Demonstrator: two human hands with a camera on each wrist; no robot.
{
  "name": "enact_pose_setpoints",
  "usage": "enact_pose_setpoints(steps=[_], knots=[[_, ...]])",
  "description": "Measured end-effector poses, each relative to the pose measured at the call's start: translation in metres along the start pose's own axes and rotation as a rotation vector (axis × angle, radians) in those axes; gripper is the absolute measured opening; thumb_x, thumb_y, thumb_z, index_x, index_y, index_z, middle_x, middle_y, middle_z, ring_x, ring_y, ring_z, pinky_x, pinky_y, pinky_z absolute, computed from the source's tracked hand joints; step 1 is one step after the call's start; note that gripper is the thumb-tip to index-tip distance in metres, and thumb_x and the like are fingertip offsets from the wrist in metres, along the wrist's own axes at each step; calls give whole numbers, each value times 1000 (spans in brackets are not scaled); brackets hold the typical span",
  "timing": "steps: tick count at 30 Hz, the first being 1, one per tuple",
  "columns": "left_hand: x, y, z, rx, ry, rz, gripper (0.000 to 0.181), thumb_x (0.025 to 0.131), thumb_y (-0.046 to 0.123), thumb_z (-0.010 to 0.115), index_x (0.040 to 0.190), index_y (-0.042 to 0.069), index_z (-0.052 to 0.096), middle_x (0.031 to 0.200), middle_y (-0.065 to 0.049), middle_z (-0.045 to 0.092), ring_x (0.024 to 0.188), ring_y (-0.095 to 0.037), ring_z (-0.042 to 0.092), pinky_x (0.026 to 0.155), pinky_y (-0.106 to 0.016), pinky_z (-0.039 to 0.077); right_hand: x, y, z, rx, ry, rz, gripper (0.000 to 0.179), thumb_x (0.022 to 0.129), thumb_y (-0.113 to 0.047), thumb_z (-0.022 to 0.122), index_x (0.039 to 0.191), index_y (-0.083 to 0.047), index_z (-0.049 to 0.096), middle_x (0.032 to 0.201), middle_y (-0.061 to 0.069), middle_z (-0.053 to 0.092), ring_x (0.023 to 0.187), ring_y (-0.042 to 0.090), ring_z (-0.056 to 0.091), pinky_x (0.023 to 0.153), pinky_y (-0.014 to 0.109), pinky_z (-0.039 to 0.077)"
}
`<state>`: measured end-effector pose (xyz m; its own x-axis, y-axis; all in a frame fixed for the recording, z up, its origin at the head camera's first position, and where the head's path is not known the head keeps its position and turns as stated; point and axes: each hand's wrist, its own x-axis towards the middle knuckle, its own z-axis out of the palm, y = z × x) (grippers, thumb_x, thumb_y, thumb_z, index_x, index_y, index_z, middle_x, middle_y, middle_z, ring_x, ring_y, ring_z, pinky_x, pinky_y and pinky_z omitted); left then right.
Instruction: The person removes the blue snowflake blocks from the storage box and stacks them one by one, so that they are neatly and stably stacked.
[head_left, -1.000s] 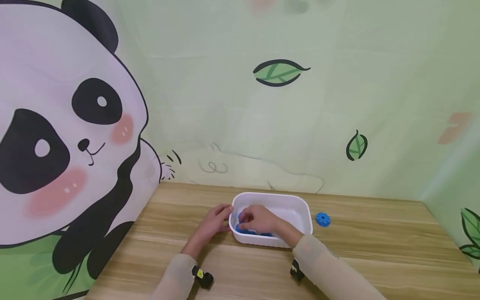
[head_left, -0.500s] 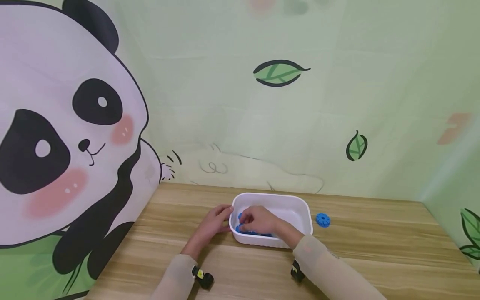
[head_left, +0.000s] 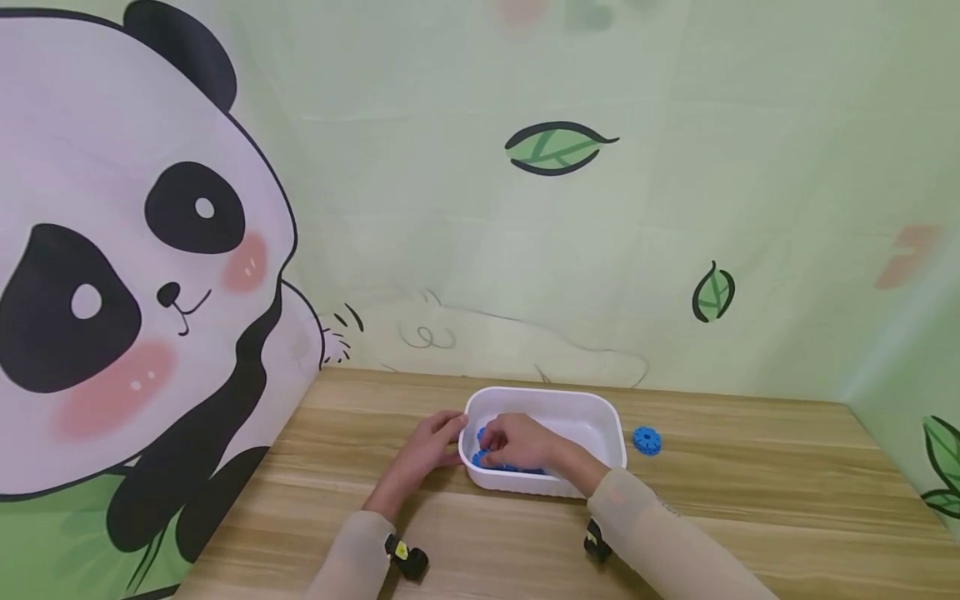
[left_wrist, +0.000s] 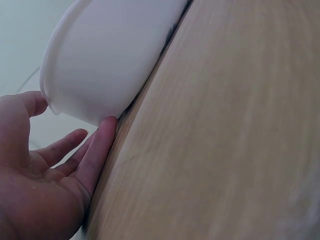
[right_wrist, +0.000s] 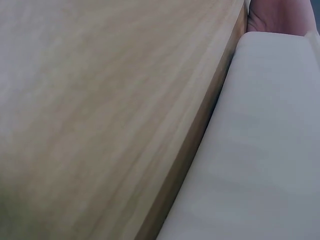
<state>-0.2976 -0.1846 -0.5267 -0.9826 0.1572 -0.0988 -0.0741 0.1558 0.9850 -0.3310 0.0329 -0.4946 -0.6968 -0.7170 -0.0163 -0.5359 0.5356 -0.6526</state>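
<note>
A white plastic bin [head_left: 588, 427] stands on the table with several blue notched discs [head_left: 480, 460] at its left end. My left hand [head_left: 429, 443] touches the bin's left end from outside; in the left wrist view, the thumb meets the rim and the fairly straight fingers [left_wrist: 96, 155] rest low against the wall. Inside the bin, my right hand [head_left: 519, 440] has bent fingers over the discs. Whether it pinches one is hidden. In the right wrist view the bin's wall [right_wrist: 260, 135] blocks that hand from sight.
One more blue notched disc [head_left: 647, 441], perhaps stacked, lies on the wooden table [head_left: 750, 475] to the right of the bin. A wall [head_left: 450, 208] printed with a panda [head_left: 247, 350] and leaves rises behind and beside the table.
Both hands and the bin stay nearly where they were. The right hand's fingers shift only slightly among the discs, and the head view has tilted a touch.
</note>
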Motion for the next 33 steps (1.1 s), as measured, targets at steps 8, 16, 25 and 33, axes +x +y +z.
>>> enact_pose_setpoints(steps=[8, 16, 25, 33], knots=[[3, -2, -1, -7, -2, 9, 62, 108, 47, 58, 148, -1, 55, 143, -23, 60, 128, -35, 62, 92, -39, 63, 2, -3, -1, -36, -4, -30, 19, 91, -12, 83, 104, -3, 74, 88, 1, 69, 83, 13, 59, 82, 29, 53], [1, 0, -2, 22, -10, -8, 62, 108, 50, 58, 149, 3, 55, 145, -20, 59, 130, -33, 61, 94, -38, 62, 0, -3, 2, -96, -10, -64, 20, 90, -9, 82, 105, -3, 69, 92, 5, 66, 86, 14, 56, 84, 31, 50], [-1, 1, -1, 12, 4, -1, 62, 108, 49, 58, 148, 2, 55, 145, -21, 59, 130, -34, 61, 93, -40, 62, -1, -2, 2, -94, 13, -123, 28, 86, -9, 84, 104, -5, 64, 93, 7, 65, 85, 14, 54, 83, 29, 49], [-3, 3, 1, 15, 2, -1, 64, 109, 49, 56, 150, 0, 53, 145, -23, 58, 129, -35, 61, 93, -41, 63, 0, -1, 3, -125, 17, -130, 29, 85, -10, 85, 106, -5, 65, 90, 1, 63, 85, 13, 53, 82, 28, 47]])
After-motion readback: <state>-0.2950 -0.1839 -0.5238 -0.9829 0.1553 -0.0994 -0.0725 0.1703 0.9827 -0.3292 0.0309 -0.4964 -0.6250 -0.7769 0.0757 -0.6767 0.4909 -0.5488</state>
